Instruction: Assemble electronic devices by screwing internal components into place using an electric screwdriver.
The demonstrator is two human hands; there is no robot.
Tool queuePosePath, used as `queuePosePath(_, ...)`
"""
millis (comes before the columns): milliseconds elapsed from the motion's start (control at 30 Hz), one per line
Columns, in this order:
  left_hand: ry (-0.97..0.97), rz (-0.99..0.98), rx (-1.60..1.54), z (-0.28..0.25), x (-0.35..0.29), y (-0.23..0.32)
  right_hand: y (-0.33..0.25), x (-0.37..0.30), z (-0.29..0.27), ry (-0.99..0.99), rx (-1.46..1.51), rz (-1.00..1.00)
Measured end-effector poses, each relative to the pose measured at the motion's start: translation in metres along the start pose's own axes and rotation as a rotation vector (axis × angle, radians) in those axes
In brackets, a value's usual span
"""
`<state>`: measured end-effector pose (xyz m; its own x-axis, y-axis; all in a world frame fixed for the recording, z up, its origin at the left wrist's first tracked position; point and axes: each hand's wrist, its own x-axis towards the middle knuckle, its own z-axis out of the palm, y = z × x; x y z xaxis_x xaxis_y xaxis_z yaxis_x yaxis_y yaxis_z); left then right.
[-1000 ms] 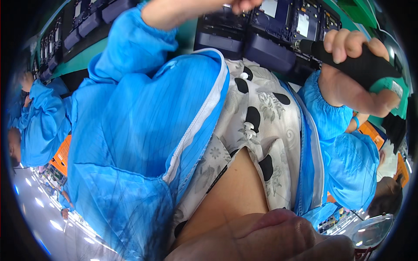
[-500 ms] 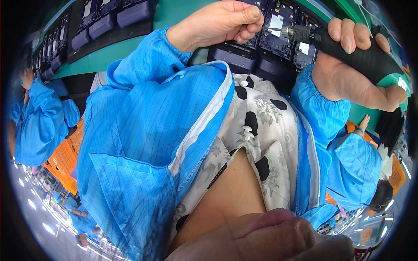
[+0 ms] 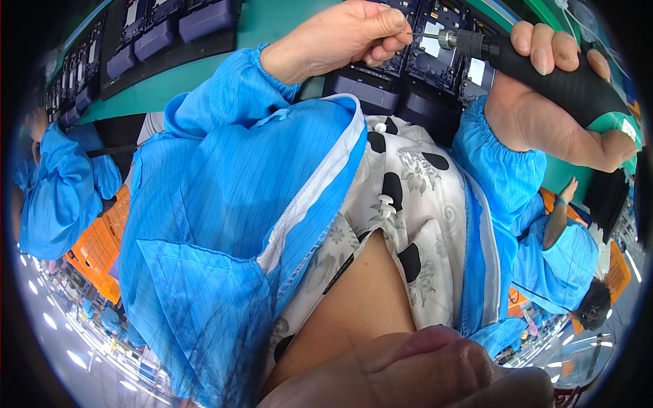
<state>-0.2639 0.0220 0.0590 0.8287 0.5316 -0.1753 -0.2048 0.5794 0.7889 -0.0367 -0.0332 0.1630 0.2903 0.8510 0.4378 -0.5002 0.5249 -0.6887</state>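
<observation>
Seemingly, pinched left fingers (image 3: 389, 45) load the bit (image 3: 428, 35), upper centre. Right fingers (image 3: 542, 58) grasp the screwdriver (image 3: 554, 85); steady aim likely comes next.

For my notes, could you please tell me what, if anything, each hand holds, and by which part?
Right hand: power screwdriver, by its black grip. Left hand: at the bit tip; any hold cannot be told.

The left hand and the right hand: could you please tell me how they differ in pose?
The right hand wraps around an electric screwdriver, while the left hand is pinched at its bit tip. The left hand's thumb lies close to its curled fingers; the right hand's thumb spreads well apart. Both emerge bare from gathered blue cuffs.
</observation>
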Motion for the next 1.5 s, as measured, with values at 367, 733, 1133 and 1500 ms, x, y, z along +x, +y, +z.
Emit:
queuePosePath(367,0.042,-0.039,-0.034,0.004,-0.004,0.002,0.008,0.002,0.003,-0.095,-0.077,-0.052)
queuePosePath(733,0.079,-0.012,0.024,0.008,-0.007,0.003,0.008,0.009,-0.001,-0.317,-0.109,-0.077)
queuePosePath(1133,0.537,0.267,0.940,0.001,-0.018,0.038,0.003,-0.003,-0.006,-0.493,-0.090,0.081)
queuePosePath(1500,0.526,0.302,1.520,-0.001,-0.009,0.020,0.043,-0.036,-0.002,-0.545,-0.076,0.121)
